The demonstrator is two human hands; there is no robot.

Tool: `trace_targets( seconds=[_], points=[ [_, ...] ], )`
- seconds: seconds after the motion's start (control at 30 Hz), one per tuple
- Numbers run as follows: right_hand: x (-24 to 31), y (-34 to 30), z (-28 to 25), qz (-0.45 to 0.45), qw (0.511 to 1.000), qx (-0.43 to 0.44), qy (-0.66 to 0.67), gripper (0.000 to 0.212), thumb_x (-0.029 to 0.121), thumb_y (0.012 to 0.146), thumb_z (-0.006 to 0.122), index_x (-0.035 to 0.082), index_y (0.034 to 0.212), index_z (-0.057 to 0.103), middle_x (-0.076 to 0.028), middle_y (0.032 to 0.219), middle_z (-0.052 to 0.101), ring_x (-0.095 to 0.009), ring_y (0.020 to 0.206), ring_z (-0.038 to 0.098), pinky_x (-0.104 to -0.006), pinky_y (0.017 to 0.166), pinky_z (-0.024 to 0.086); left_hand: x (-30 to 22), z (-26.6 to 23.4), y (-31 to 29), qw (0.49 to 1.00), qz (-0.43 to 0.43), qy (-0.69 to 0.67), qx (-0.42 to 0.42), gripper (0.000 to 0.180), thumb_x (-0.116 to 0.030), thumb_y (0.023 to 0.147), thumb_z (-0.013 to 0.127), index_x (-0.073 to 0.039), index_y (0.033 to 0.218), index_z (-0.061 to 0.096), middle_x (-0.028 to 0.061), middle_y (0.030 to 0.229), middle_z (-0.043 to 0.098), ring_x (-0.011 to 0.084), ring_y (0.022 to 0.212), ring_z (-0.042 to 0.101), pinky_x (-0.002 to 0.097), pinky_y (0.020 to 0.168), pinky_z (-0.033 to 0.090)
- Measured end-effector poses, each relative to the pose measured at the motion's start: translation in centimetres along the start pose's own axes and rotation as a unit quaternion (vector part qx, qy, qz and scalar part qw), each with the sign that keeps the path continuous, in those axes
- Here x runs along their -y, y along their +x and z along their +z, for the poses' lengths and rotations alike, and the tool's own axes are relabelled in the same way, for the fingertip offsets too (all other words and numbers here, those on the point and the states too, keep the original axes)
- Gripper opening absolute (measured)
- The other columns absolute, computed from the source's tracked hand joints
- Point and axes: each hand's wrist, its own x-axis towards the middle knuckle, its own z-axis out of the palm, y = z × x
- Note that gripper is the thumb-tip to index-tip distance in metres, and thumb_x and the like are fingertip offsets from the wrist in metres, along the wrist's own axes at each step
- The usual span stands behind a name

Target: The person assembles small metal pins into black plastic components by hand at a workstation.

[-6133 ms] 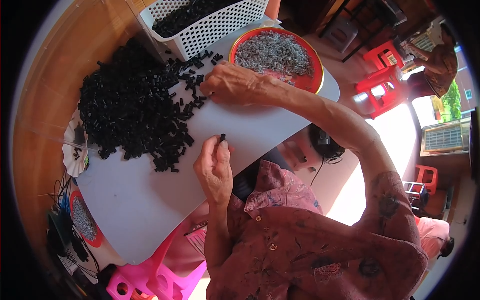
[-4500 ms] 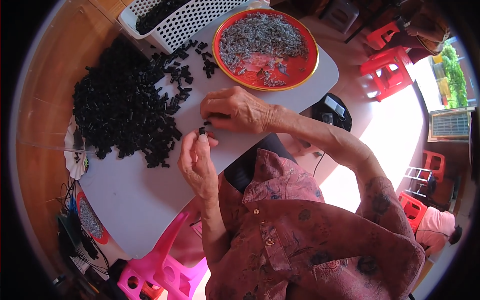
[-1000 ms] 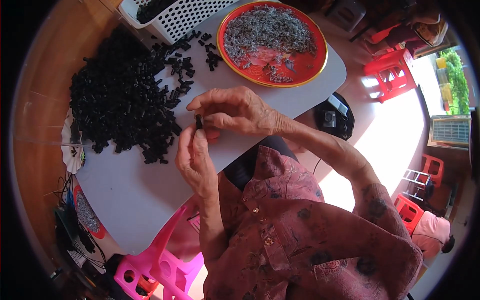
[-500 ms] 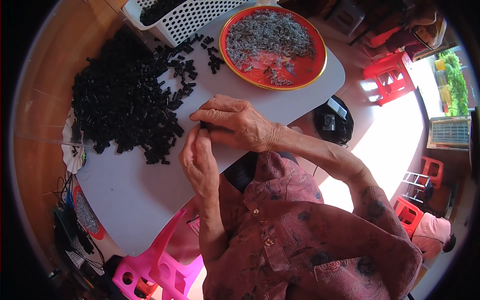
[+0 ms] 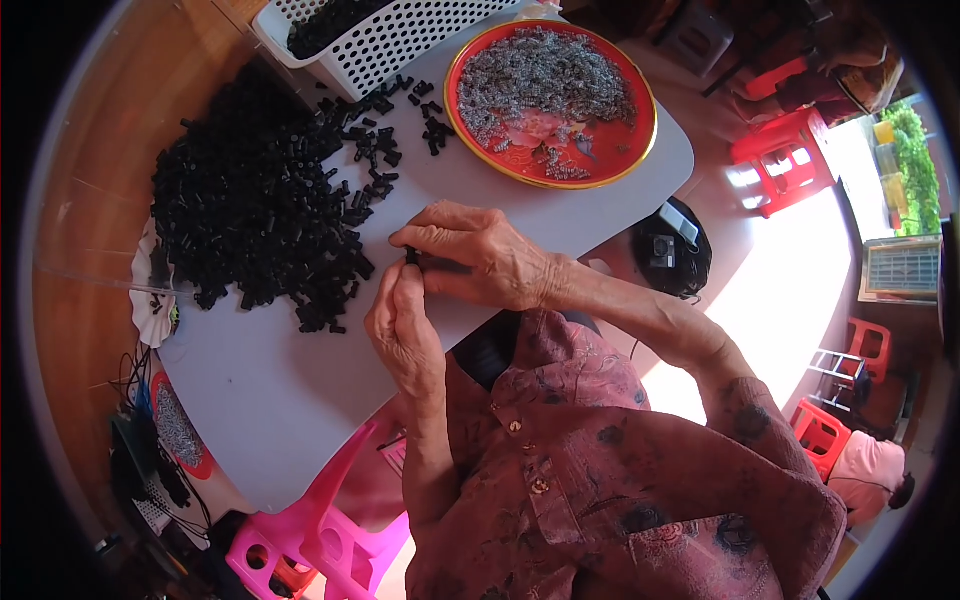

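Over the table's near side, my left hand and my right hand meet fingertip to fingertip. Between them shows a small black cylindrical piece, mostly hidden by the fingers. Both hands are closed on it, the right from above and the left from below. To the left spreads a large heap of similar black pieces. A round red tray with a gold rim lies beyond my hands, holding many small metal springs.
A white perforated basket with black pieces stands at the table's far edge. The pale table ends close to my body. Pink and red plastic stools stand around, and a black bag sits right of the table. Other people are in the background.
The whole view has shifted slightly down and right. My hands keep their closed hold at the same place over the table, with the black piece a little more visible between the fingertips.
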Motion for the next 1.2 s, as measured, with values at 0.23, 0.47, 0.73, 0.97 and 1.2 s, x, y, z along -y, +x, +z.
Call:
trace_targets(
  seconds=[0.23,0.47,0.73,0.97,1.2],
  points=[
    [-0.1,-0.2,0.7,-0.091,0.992,-0.025,-0.085,0.04,0.008,0.071,0.07,-0.005,0.106,0.057,-0.014,0.096,0.058,-0.03,0.083,0.057,-0.0386,0.073,0.048,1.8,-0.4,-0.1,0.992,0.091,0.086,-0.001,0.033,-0.021,0.093,0.048,0.009,0.101,0.059,0.0114,0.079,0.061,0.0149,0.074,0.054,0.0281,0.07,0.045],
    [0.1,-0.6,0.7,-0.153,0.975,-0.033,-0.158,0.033,0.007,0.068,0.064,-0.005,0.098,0.057,-0.01,0.084,0.049,-0.025,0.07,0.05,-0.0354,0.066,0.044,1.0,-0.4,-0.4,0.999,0.038,0.023,0.029,0.033,-0.021,0.094,0.046,0.009,0.103,0.058,0.0134,0.083,0.062,0.0159,0.077,0.055,0.029,0.072,0.045],
    [0.0,0.7,-0.2,-0.067,0.994,-0.03,-0.081,0.036,0.01,0.073,0.07,-0.003,0.104,0.057,-0.012,0.089,0.057,-0.026,0.076,0.06,-0.0353,0.066,0.049,1.0,0.2,-0.1,0.997,0.007,-0.077,0.001,0.036,-0.024,0.097,0.042,0.007,0.102,0.059,0.0104,0.084,0.063,0.0164,0.077,0.056,0.0287,0.073,0.045],
    [-3.4,14.5,-9.6,-0.011,0.961,-0.185,-0.203,0.027,0.026,0.076,0.07,0.003,0.089,0.068,-0.012,0.067,0.062,-0.025,0.056,0.06,-0.0349,0.058,0.049,0.9,0.4,-0.2,0.993,0.018,-0.116,0.015,0.038,-0.024,0.097,0.035,0.006,0.092,0.059,0.0102,0.081,0.061,0.0167,0.076,0.058,0.0285,0.077,0.045],
    [-5.1,14.9,-7.5,-0.091,0.967,-0.09,-0.219,0.015,0.016,0.077,0.065,0.001,0.08,0.066,-0.012,0.08,0.064,-0.031,0.066,0.062,-0.0372,0.061,0.051,1.4,0.1,-0.1,0.987,0.062,-0.144,0.019,0.035,-0.022,0.097,0.037,0.005,0.09,0.058,0.0085,0.076,0.06,0.0154,0.073,0.057,0.0277,0.073,0.045]
  ],
)
